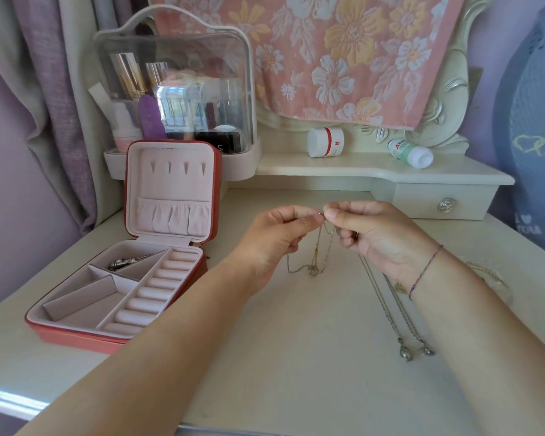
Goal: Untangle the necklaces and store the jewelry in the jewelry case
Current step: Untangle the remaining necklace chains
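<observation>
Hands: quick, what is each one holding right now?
Left hand: closed, fingers pinching the tangled necklaces at the top.
Right hand: closed, fingers pinching the same necklaces right beside it.

A clear box (173,89) of makeup stands upper left. A pink flowery cloth (343,51) hangs at the top. Below it, a white jar (324,142) and a bottle (411,152) lie on a shelf (359,168).

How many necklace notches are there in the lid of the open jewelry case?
4. They sit in one row across the upper lid: first notch, second, third and fourth, left to right. None appears hidden.
</observation>
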The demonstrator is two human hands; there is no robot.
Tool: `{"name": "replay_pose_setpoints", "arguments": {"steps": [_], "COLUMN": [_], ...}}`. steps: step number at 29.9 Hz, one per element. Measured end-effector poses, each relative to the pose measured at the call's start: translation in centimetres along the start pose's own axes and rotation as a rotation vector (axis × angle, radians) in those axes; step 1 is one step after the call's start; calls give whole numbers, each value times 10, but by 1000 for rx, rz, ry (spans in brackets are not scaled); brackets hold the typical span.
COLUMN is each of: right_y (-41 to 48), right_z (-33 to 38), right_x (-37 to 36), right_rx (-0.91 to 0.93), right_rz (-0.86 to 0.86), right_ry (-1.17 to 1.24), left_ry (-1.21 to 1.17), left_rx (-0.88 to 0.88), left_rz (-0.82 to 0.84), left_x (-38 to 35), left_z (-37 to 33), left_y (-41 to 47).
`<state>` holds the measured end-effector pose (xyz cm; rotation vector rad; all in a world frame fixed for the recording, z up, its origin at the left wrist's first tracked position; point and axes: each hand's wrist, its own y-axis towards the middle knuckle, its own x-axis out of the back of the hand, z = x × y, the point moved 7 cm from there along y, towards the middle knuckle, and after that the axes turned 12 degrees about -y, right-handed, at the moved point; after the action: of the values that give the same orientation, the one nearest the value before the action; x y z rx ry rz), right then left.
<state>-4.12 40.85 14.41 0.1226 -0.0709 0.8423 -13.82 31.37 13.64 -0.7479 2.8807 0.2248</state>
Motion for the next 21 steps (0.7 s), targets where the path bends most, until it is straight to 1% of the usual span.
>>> {"name": "replay_pose_setpoints", "arguments": {"steps": [9,14,19,21], "right_y": [-1,0,1,1], "right_z": [-3,-1,-2,-1], "right_x": [-6,-7,-5,-3], "right_rx": [-32,-4,29,35], "right_rz": [59,43,7,-13], "right_ry": [0,-28,-142,-138], "left_ry": [42,78,88,90], "left_rx": [-37,-42,-15,-6], "left_rz": [-27,-26,-9,-20], "left_x": [-1,-3,-4,-3], "left_z": [-2,-2,-1,0], "left_y": [0,0,0,0]}}
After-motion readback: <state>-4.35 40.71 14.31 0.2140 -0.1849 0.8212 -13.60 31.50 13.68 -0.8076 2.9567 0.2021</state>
